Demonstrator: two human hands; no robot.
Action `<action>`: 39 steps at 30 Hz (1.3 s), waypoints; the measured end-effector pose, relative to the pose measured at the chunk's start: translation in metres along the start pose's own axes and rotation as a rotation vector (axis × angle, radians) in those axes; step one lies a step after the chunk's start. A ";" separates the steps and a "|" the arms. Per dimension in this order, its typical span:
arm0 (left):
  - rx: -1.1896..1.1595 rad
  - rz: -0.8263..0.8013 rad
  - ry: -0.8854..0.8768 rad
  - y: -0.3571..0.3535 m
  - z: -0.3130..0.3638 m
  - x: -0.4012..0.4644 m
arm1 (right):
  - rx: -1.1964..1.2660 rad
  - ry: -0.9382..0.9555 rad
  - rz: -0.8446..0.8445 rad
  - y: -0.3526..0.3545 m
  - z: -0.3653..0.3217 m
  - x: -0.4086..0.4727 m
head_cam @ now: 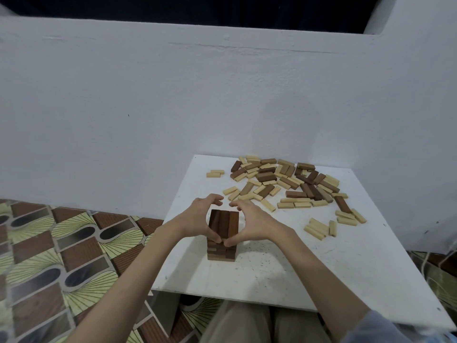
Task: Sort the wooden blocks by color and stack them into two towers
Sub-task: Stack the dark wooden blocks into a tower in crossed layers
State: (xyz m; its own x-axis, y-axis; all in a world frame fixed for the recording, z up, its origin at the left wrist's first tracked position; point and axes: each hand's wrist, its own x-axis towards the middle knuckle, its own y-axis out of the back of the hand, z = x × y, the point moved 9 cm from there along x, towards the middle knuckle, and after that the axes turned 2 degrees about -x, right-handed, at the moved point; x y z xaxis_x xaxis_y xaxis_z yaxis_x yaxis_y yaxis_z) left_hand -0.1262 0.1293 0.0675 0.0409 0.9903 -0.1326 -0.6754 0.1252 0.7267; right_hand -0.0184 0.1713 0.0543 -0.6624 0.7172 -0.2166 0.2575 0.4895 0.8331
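A tower of dark brown blocks (223, 225) stands near the front left of the white table (284, 273), several layers high with three blocks side by side on top. My left hand (199, 217) curls around its left side and my right hand (252, 222) around its right side. Both thumbs meet at the near face, and the fingertips arch over the far edge. A mixed pile of dark and light blocks (284, 180) lies at the back of the table.
Loose light blocks (319, 229) lie scattered at the right, and two more (214, 173) at the back left. A white wall rises right behind the table. Patterned floor tiles (61, 256) spread to the left. My knees show under the table's front edge.
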 end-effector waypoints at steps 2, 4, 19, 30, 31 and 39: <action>0.016 -0.007 0.004 0.004 0.001 -0.002 | -0.016 -0.007 -0.020 0.001 0.002 -0.001; 0.065 -0.035 0.018 0.006 0.000 -0.002 | -0.062 -0.014 -0.036 0.001 0.003 -0.002; 0.263 -0.061 0.083 0.000 -0.006 0.000 | -0.185 -0.030 -0.017 0.000 0.001 -0.001; 0.243 -0.066 0.094 -0.004 -0.005 0.001 | -0.199 -0.021 -0.029 0.002 -0.004 -0.001; 0.241 -0.065 0.093 -0.004 -0.004 0.001 | -0.199 -0.020 -0.031 0.002 -0.005 -0.001; 0.259 -0.041 0.070 -0.004 -0.002 0.000 | -0.197 -0.016 -0.048 0.000 -0.006 0.000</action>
State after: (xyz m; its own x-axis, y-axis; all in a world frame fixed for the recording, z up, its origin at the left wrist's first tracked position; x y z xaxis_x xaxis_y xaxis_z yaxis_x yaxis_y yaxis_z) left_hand -0.1256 0.1288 0.0632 0.0068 0.9787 -0.2052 -0.4630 0.1849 0.8669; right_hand -0.0230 0.1685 0.0575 -0.6591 0.7039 -0.2647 0.0824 0.4174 0.9050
